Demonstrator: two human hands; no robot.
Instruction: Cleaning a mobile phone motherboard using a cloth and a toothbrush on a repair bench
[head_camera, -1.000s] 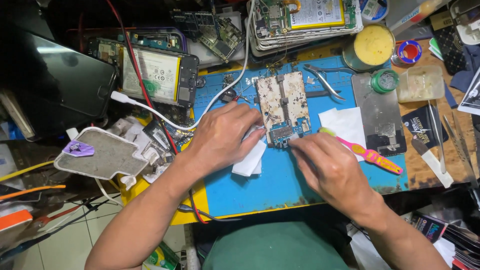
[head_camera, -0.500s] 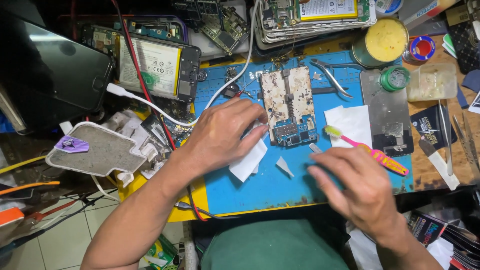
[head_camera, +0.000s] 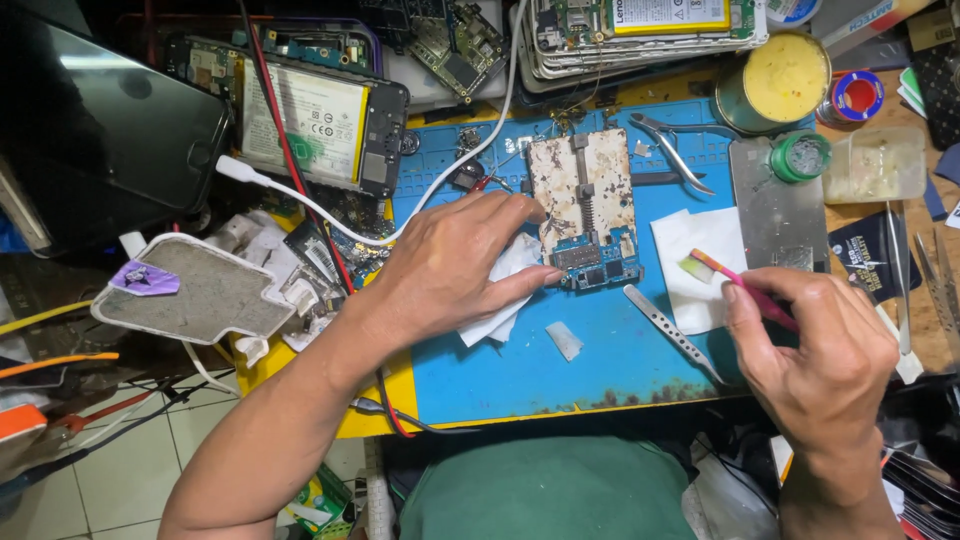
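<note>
blue rubber mat (head_camera: 560, 370) covers the middle of the bench and serves as the landmark for everything else. at the mat's near right corner the right hand (head_camera: 815, 350) has its fingers clenched around a pink-handled brush (head_camera: 745, 285), whose pale bristle end rests over a white paper square (head_camera: 690, 265) on the mat's right side. a pair of metal tweezers (head_camera: 670, 330) lies loose on the mat just left of that hand, and a small white scrap (head_camera: 565, 340) lies near the mat's centre. the left hand (head_camera: 450, 265) lies on the mat's left half, fingers curled down on a crumpled white tissue (head_camera: 500, 300), fingertips touching the lower edge of a phone circuit board (head_camera: 585, 210) that sits flat at mid-mat. silver cutters (head_camera: 675, 150) lie on the mat's far right part. beyond the mat's far right corner stands a round tin (head_camera: 775, 80) filled with yellow paste, next to it a small green-rimmed pot (head_camera: 800, 155) with grey matter in it, and a clear plastic tub (head_camera: 880, 165) whose contents i cannot make out. off the mat's far left corner lies an opened phone (head_camera: 310, 120) showing its battery.
</note>
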